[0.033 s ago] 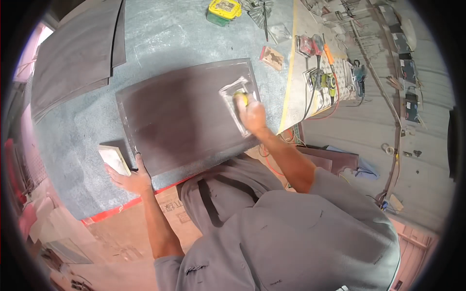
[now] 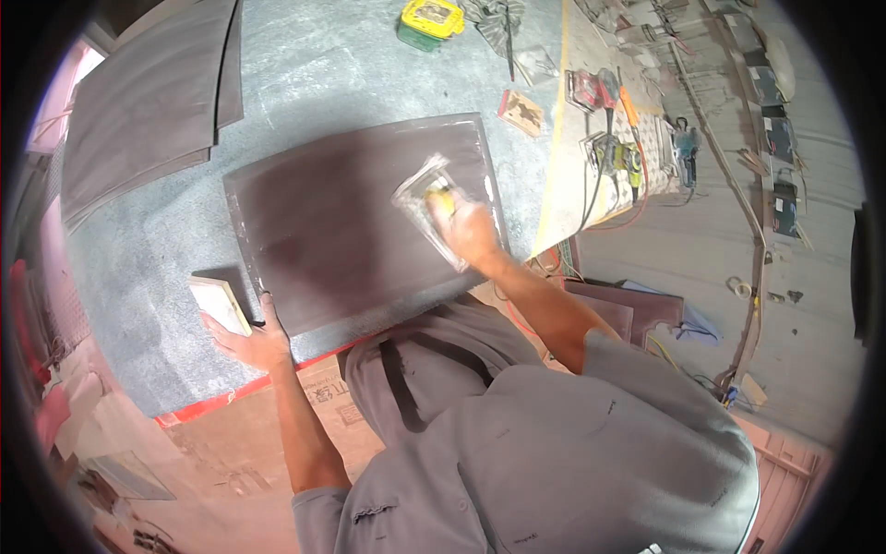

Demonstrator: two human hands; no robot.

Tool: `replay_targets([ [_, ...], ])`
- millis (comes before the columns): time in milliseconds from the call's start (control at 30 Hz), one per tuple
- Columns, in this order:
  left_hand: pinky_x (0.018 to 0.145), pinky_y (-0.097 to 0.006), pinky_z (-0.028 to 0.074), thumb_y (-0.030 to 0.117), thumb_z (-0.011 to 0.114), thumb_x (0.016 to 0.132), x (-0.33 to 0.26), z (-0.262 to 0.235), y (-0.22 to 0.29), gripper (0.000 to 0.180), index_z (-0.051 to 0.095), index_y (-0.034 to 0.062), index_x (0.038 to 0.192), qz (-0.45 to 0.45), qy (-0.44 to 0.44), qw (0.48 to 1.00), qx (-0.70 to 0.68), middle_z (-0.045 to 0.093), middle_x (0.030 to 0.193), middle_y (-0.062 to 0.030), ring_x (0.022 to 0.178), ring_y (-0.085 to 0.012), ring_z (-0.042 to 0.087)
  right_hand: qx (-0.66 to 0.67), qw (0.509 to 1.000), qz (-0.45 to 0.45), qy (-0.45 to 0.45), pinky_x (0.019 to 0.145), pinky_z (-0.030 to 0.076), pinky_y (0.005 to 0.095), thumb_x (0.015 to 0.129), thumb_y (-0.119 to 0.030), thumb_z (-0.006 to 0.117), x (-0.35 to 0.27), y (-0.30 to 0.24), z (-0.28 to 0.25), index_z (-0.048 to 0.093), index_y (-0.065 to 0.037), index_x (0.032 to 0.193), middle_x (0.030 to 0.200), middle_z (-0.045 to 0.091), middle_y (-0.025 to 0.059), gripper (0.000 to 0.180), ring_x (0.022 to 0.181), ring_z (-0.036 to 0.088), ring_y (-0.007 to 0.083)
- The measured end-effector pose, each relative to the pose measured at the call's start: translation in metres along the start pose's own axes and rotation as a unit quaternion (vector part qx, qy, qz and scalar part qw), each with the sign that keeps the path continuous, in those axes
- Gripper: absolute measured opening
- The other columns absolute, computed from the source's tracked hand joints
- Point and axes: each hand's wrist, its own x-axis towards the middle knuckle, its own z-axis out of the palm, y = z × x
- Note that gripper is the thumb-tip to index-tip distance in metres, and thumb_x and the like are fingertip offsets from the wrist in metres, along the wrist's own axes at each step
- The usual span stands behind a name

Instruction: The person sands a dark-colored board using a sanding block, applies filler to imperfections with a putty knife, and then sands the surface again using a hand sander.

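A dark brown flat panel (image 2: pixel 323 231), whitish along its edges, lies on the blue-grey work table (image 2: pixel 341 74). My right hand (image 2: pixel 466 231) is closed round the yellow handle of a rectangular hand sanding block (image 2: pixel 426 210), whose flat face rests on the panel's right part. My left hand (image 2: pixel 254 343) lies spread at the panel's near left corner. Its thumb touches the panel's edge, while the fingers reach beside a pale, white-faced block (image 2: pixel 218 305) and touch its near end.
Stacked brown panels (image 2: pixel 138 111) occupy the far left. At the back stand a yellow-lidded green tub (image 2: pixel 429 23) and a small wooden block (image 2: pixel 521 113). Power sanders (image 2: pixel 616 157) with cables sit on the side bench at right. Red tape (image 2: pixel 198 406) lines the table's near edge.
My right hand has slid the sanding block leftward and slightly nearer across the panel, turning it a little. My left hand stays in place.
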Motion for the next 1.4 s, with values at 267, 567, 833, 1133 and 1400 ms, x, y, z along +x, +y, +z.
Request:
replay_targets([
  [267,0.134,-0.057,0.021,0.058,0.092,0.078,0.002,-0.012,0.013,0.127,0.027,0.0018,0.172,-0.068,-0.038,0.997,0.004,0.037,0.175,-0.0202,0.160,-0.0424,0.034,-0.023,0.988,0.118,0.101,0.065,0.056,0.0540,0.108,-0.048,0.063,0.066,0.029,-0.014,0.078,-0.001,0.103,0.072,0.071,0.0278,0.049,0.072,0.073,0.0446],
  [567,0.130,-0.061,0.025,0.061,0.079,0.091,0.007,-0.008,0.001,0.114,0.029,-0.0037,0.170,0.009,0.010,1.000,0.018,0.037,0.174,-0.0257,0.160,-0.0465,0.034,0.073,0.950,-0.288,-0.092,0.058,0.055,0.0562,0.104,-0.038,0.069,0.018,-0.226,0.096,0.066,-0.004,0.094,0.071,0.071,0.0218,0.035,0.067,0.074,0.0443],
  [833,0.134,-0.059,0.020,0.054,0.090,0.081,0.013,-0.011,0.016,0.124,0.025,0.0009,0.172,-0.051,-0.023,0.998,0.008,0.034,0.176,-0.0210,0.161,-0.0438,0.032,0.015,0.992,0.078,0.096,0.058,0.052,0.0598,0.109,-0.052,0.059,0.129,0.042,-0.006,0.075,0.003,0.098,0.070,0.069,0.0310,0.059,0.063,0.070,0.0497],
  [1133,0.133,-0.060,0.020,0.053,0.093,0.076,0.010,-0.015,0.007,0.130,0.025,-0.0052,0.170,-0.047,-0.045,0.998,-0.002,0.035,0.176,-0.0243,0.162,-0.0442,0.031,0.056,0.997,-0.050,-0.002,0.060,0.055,0.0567,0.105,-0.040,0.071,0.091,-0.071,0.022,0.075,-0.003,0.102,0.077,0.073,0.0258,0.037,0.071,0.074,0.0459],
  [1400,0.134,-0.061,0.020,0.055,0.094,0.074,0.015,-0.013,0.010,0.131,0.026,-0.0036,0.170,-0.053,-0.039,0.998,-0.008,0.035,0.176,-0.0236,0.162,-0.0440,0.031,0.097,0.932,-0.324,-0.128,0.055,0.055,0.0545,0.101,-0.042,0.073,0.056,-0.296,0.130,0.063,-0.006,0.089,0.068,0.070,0.0202,0.039,0.064,0.072,0.0428],
])
